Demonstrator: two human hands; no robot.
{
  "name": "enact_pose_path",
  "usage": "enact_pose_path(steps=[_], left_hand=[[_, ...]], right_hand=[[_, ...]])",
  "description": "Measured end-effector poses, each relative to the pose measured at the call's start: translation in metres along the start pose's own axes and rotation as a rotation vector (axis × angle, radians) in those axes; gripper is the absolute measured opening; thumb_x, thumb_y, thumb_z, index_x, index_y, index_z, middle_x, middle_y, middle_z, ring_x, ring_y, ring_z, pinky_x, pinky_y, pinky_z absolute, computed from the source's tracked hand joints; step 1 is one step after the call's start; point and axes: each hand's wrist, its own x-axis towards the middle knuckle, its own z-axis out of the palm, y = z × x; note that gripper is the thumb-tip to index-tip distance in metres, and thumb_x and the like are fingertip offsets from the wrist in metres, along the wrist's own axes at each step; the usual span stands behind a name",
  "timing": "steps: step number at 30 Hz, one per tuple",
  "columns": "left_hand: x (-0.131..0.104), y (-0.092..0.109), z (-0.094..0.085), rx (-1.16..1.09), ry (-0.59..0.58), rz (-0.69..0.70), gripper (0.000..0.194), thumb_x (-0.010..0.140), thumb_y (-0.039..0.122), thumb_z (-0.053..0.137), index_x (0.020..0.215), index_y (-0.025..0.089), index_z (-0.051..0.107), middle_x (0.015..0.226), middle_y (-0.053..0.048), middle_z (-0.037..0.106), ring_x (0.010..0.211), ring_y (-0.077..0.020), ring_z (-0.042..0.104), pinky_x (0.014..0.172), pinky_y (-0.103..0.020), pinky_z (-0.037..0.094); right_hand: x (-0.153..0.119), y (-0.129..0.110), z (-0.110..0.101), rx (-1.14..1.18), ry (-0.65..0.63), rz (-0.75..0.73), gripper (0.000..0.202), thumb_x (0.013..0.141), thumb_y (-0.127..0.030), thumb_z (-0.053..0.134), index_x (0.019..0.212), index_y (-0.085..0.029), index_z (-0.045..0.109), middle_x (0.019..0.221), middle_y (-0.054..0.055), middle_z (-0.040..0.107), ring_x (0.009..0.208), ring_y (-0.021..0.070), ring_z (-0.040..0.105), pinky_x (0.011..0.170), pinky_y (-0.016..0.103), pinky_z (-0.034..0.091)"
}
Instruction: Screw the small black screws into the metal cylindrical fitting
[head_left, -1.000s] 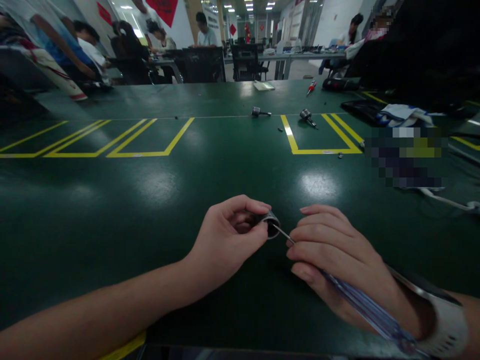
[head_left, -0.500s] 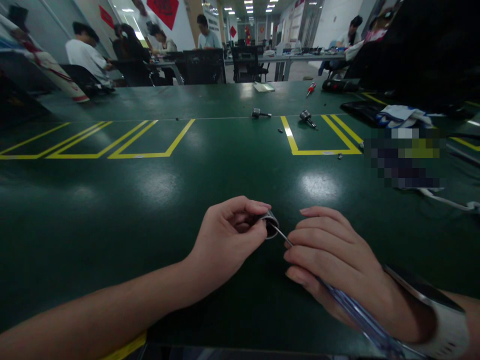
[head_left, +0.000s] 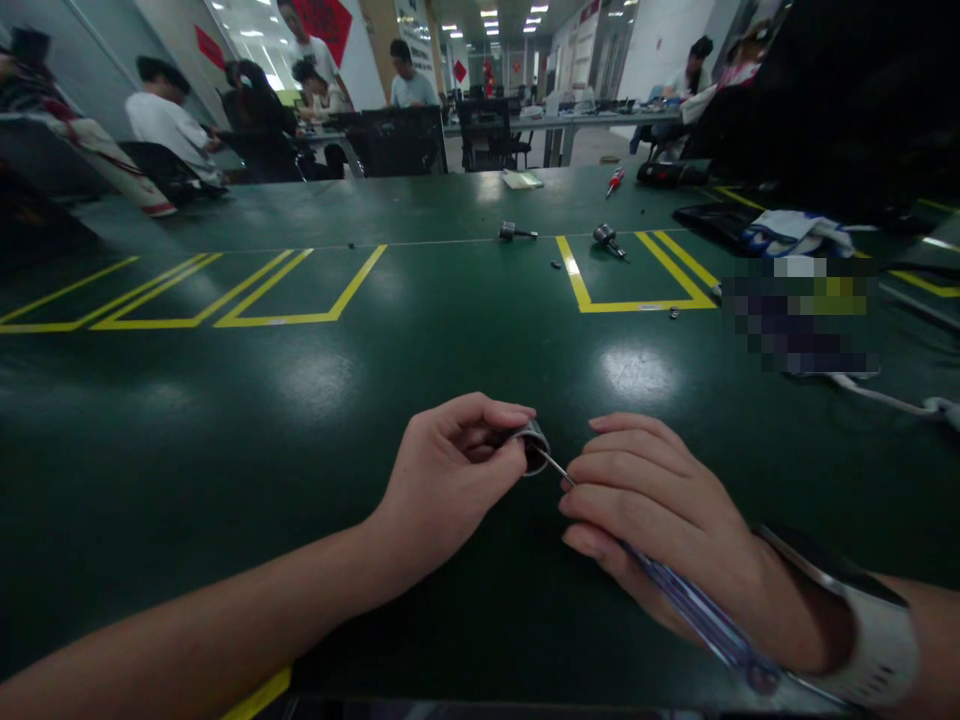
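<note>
Near the middle of the green table (head_left: pixel 450 360), my left hand (head_left: pixel 454 480) pinches a small metal ring-shaped part (head_left: pixel 537 450) between thumb and fingers, its round opening turned to the right. My right hand (head_left: pixel 660 510) is wrapped round a screwdriver (head_left: pixel 694 605) with a see-through bluish handle. The thin shaft points up and left, and its end goes into the opening of the metal part, where the tip is hidden.
Two metal parts with shafts (head_left: pixel 514 231) (head_left: pixel 609 240) lie farther back, beside small bits (head_left: pixel 674 313). A red screwdriver (head_left: pixel 615 181), a white-blue cloth (head_left: pixel 799 233) and a cable (head_left: pixel 885 398) are beyond. Yellow tape (head_left: pixel 645 307) marks the table. People sit behind.
The whole view has shifted slightly, so the hands appear a little farther left. Both hands keep their hold, and the screwdriver shaft stays inside the metal part.
</note>
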Motion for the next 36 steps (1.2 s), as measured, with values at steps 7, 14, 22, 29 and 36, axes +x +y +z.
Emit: enact_pose_path(steps=[7,14,22,29,36], left_hand=[[0.003,0.001,0.0,0.03,0.008,0.029,0.009,0.064,0.008,0.064,0.07,0.015,0.066,0.084,-0.002,0.074,0.075,-0.0132,0.069,0.07,-0.022,0.056],[0.001,0.003,0.002,0.058,0.003,0.037,0.008,0.066,0.011,0.065,0.073,0.014,0.066,0.086,-0.003,0.073,0.076,-0.0137,0.068,0.071,-0.024,0.056],[0.003,0.004,0.002,0.03,0.004,0.025,0.007,0.066,0.011,0.066,0.073,0.014,0.064,0.085,-0.003,0.072,0.073,-0.0118,0.066,0.067,-0.021,0.053],[0.013,0.0,-0.008,-0.092,-0.074,-0.037,0.031,0.064,0.009,0.066,0.094,0.017,0.063,0.09,-0.002,0.069,0.081,-0.015,0.065,0.076,-0.028,0.053],[0.03,-0.016,-0.022,0.214,-0.056,0.214,0.042,0.064,0.014,0.068,0.105,0.018,0.06,0.1,-0.005,0.063,0.09,-0.0193,0.062,0.085,-0.039,0.05]], right_hand=[[0.004,0.002,-0.001,0.02,0.011,-0.023,0.01,0.088,-0.017,0.053,0.083,-0.012,0.06,0.08,0.007,0.065,0.078,0.0157,0.058,0.089,0.037,0.042],[0.005,0.001,-0.003,0.01,0.046,-0.036,0.012,0.088,-0.017,0.053,0.081,-0.011,0.061,0.077,0.007,0.065,0.077,0.0159,0.059,0.086,0.037,0.044],[0.003,0.001,-0.002,0.054,0.076,-0.034,0.009,0.086,-0.015,0.054,0.082,-0.011,0.061,0.078,0.007,0.065,0.077,0.0163,0.058,0.083,0.037,0.044],[0.004,0.007,-0.009,0.258,0.259,0.199,0.013,0.088,-0.016,0.049,0.083,-0.014,0.061,0.079,0.006,0.064,0.077,0.015,0.058,0.072,0.03,0.046],[0.01,0.02,-0.009,0.4,0.205,0.619,0.021,0.09,-0.031,0.048,0.082,-0.019,0.064,0.08,0.002,0.064,0.076,0.016,0.059,0.068,0.03,0.046]])
